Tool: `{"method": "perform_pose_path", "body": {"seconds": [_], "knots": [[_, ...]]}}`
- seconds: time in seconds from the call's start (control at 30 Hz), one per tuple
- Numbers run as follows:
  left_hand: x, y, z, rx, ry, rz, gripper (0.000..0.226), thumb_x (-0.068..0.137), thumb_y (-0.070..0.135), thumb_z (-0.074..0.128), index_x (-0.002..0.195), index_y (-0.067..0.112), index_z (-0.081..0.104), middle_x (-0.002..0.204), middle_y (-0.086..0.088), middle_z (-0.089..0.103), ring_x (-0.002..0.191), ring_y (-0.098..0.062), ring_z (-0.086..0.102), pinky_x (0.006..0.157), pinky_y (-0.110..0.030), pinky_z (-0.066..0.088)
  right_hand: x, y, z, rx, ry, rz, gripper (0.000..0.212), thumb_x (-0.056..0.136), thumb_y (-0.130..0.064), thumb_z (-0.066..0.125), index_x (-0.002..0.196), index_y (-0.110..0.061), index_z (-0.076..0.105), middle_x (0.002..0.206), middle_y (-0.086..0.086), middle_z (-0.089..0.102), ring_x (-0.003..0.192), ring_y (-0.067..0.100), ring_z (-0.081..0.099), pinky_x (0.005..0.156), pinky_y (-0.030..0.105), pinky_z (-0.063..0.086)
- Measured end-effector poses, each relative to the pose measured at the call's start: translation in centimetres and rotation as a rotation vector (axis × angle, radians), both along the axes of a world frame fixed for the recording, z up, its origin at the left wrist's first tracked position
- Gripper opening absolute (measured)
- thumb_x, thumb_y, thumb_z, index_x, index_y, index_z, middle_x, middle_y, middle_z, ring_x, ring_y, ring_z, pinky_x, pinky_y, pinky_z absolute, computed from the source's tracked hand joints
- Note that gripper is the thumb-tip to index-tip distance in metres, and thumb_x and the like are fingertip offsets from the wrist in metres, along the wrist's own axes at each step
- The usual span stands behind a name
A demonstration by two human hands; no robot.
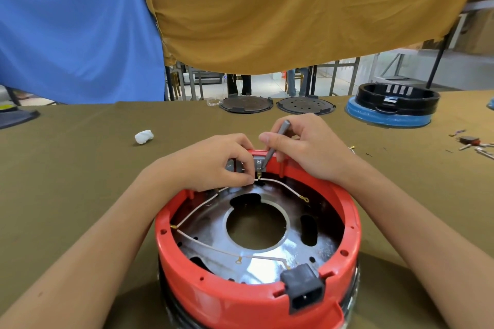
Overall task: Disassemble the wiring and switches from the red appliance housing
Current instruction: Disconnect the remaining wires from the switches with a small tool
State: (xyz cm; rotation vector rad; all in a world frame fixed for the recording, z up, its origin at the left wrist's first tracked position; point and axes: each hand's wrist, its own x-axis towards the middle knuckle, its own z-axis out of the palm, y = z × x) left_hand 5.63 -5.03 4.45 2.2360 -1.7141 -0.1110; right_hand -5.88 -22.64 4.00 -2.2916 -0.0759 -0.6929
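Head view is looking down on a round red plastic appliance housing (256, 288), sitting open side up on an olive-green cloth-covered table (80, 168), close to the person. Both hands are working at the far rim. The right hand (302, 147) is gripping a slim grey metal tool (275, 143), fingers curled round its shaft, and the tip is pointing down into a small grey metal switch bracket (258, 162) mounted just inside the rim. The left hand (216, 163) is pinching a thin white insulated wire (278, 184) right beside that bracket, at its brass terminal.

More white wire is lying across the shiny metal base plate (256, 256), and a black plastic power socket (304, 288) is sitting in the near wall.

My read on the handling: the wire looks limp and light, so it is best taken at the stiff terminal end, not mid-length, where a pull could tear it. The housing seems rigid and steady enough to lever against, though the bracket's small tabs may bend easily.

Further back, a crumpled white wad (144, 137) is lying on the cloth.
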Motion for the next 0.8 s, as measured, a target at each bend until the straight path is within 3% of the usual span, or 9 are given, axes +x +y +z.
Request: {"method": "perform_pose_path", "body": {"seconds": [0.13,0.43,0.6,0.8], "knots": [[-0.09,0.03,0.05,0.0,0.006,0.0,0.009,0.088,0.032,0.072,0.081,0.038,0.071,0.114,0.017,0.052,0.102,0.001,0.052,0.096,-0.025,0.039,0.15,0.0,0.16,0.051,0.036,0.012,0.031,0.096,-0.03,0.064,0.077,-0.007,0.07,0.058,0.001,0.066,0.054,0.006,0.057,0.063,0.024,0.046],[-0.1,0.02,0.02,0.0,0.004,-0.012,0.009,0.088,0.031,0.072,0.082,0.037,0.072,0.11,0.021,0.05,0.102,0.0,0.052,0.096,-0.025,0.039,0.54,-0.25,0.11,0.172,0.086,0.017,0.033,0.098,-0.028,0.063,0.078,-0.003,0.07,0.054,0.0,0.062,0.057,0.01,0.059,0.072,0.03,0.049],[-0.1,0.02,0.03,-0.004,-0.001,-0.009,0.004,0.088,0.031,0.072,0.086,0.032,0.075,0.113,0.016,0.052,0.102,0.0,0.053,0.094,-0.022,0.039,0.17,-0.2,-0.21,0.113,0.012,0.001,0.032,0.097,-0.03,0.064,0.077,-0.006,0.07,0.058,0.004,0.066,0.054,0.005,0.058,0.062,0.019,0.046],[-0.19,0.03,-0.02,-0.007,-0.001,0.007,0.004,0.088,0.032,0.072,0.084,0.033,0.074,0.115,0.015,0.053,0.101,0.0,0.053,0.093,-0.019,0.038,0.14,-0.08,-0.16,0.029,0.055,0.013,0.029,0.095,-0.031,0.067,0.074,-0.01,0.069,0.059,0.0,0.067,0.057,0.011,0.06,0.068,0.033,0.049]]}}
